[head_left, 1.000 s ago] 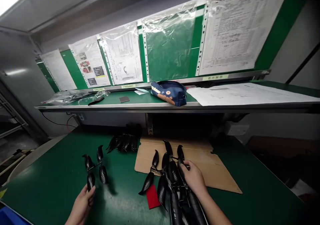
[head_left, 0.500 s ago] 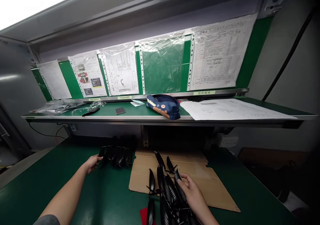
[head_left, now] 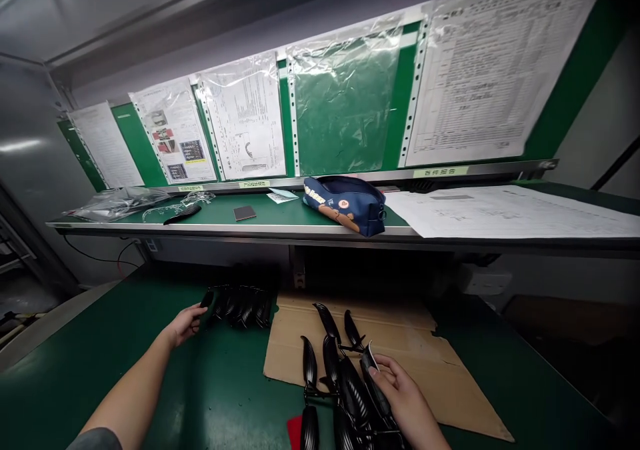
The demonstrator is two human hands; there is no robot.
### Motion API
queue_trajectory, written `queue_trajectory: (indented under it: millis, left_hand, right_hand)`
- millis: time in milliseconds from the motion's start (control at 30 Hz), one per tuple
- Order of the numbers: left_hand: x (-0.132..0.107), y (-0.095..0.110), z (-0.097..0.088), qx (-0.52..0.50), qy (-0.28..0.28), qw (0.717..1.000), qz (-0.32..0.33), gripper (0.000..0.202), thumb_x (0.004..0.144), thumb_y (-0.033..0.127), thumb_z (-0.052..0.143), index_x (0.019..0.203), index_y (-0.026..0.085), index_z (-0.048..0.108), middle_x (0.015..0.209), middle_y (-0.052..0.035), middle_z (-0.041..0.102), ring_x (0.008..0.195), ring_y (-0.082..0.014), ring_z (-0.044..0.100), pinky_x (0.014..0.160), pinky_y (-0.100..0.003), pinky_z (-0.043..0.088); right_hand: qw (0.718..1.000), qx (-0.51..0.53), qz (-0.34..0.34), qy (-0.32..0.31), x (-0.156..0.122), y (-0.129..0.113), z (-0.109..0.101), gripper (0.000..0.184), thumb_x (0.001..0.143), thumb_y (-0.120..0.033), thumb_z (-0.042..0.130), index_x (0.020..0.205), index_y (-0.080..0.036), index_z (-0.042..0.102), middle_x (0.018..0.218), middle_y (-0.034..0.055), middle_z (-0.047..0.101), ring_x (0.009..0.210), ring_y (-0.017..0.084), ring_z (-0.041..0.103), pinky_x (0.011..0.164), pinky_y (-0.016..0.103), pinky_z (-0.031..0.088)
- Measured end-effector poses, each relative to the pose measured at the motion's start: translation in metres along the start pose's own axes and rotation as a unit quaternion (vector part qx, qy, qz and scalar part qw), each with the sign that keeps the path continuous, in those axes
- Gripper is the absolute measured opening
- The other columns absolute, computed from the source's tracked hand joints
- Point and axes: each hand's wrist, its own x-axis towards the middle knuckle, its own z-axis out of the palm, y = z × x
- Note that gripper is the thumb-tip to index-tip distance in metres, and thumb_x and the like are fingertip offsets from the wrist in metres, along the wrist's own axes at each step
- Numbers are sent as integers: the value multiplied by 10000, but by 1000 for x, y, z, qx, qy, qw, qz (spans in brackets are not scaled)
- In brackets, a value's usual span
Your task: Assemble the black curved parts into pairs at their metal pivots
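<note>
**Head view — bench, one entry per item**

- Left hand (head_left: 186, 323): arm stretched forward over the green bench (head_left: 100, 370). The fingers are half-curled, with their tips on the left end of the row of black ribbed parts (head_left: 241, 307). Whether they pinch that end piece or only touch it cannot be told.
- Row of black ribbed parts: packed side by side at the back of the bench, under the shelf (head_left: 225, 218) and just left of the cardboard sheet (head_left: 440, 363).
- Right hand (head_left: 407, 403): fingers closed around one stem of the cluster of black parts (head_left: 340, 377), thumb on top.
- Cluster of black parts: thin curved leaves joined on slim runners, lying half on the cardboard sheet and half off its near edge, over a red patch (head_left: 295, 431).
- Shelf: carries a blue pouch (head_left: 345, 203) and a paper sheet (head_left: 500, 210).

**Hazards, as judged**

- A sideways pull on the end piece would likely drag its neighbours and topple the row, since the pieces lean on each other.
- The runners look slender, so a twist or squeeze from the right hand could snap a leaf off.
- With the arms well apart, attention is split — one hand likely works unwatched.
</note>
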Motion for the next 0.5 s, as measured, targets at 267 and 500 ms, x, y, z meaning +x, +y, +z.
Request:
queue_trajectory:
  millis: [267,500]
  left_hand:
    - [27,-10,9,64,81,995,-14,438,770,390,611,1145,188,507,675,57,446,479,-37,300,460,-196,259]
    - [46,-8,25,162,140,977,17,405,823,267,563,1196,125,498,1090,-85,623,878,-147,606,782,-319,497]
  right_hand:
    - [1000,1,16,-11,4,2,-3,631,721,-626,515,1168,-205,367,829,30,673,814,219,632,780,342,487]
    - [1000,-7,16,5,5,2,-11,682,665,-645,551,1162,-204,399,987,113,678,979,262,634,806,334,543]
